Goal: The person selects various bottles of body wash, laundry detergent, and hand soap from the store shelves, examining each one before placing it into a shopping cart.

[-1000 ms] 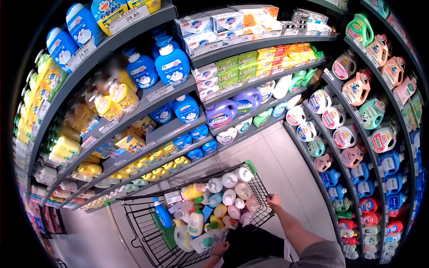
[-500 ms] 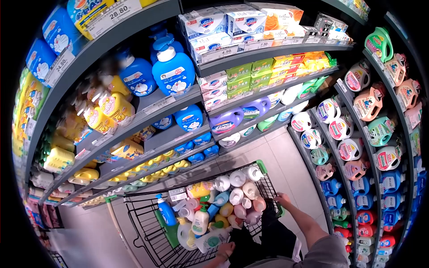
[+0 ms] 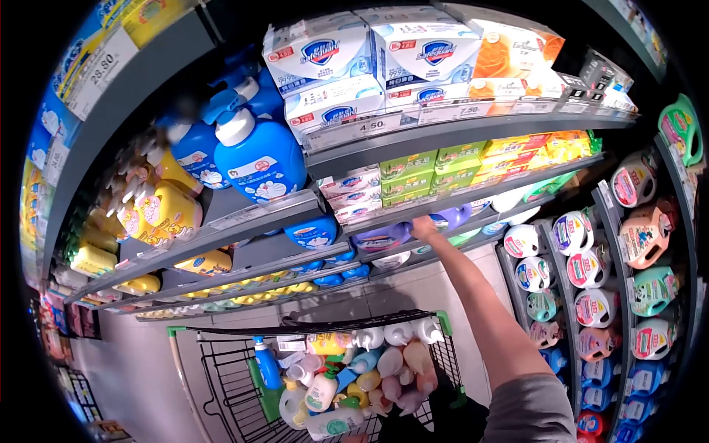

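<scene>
My right arm stretches up and forward to a lower shelf. There my right hand (image 3: pixel 423 227) is at the gap between two purple bottles, one on the left (image 3: pixel 382 236) and one on the right (image 3: pixel 452 217). Its fingers are too small and hidden to show whether they grip either bottle. Of my left hand (image 3: pixel 356 438), only a sliver shows at the bottom edge, by the shopping cart (image 3: pixel 210 369). Inside the cart lies a heap of pump bottles, among them a blue one (image 3: pixel 267 363), a white one with a green pump (image 3: pixel 321 390) and a yellow one (image 3: pixel 329 343).
Above the purple bottles run shelves of boxed soap (image 3: pixel 317 52) and green soap packs (image 3: pixel 406 177). Large blue pump bottles (image 3: pixel 258 162) stand to the left. A rack of detergent jugs (image 3: pixel 594 306) rises on the right. Pale floor tiles (image 3: pixel 140 376) surround the cart.
My right hand has left the cart's right side and reached up to the purple bottles. The view has moved closer to the shelves. My left hand has slipped almost out of view.
</scene>
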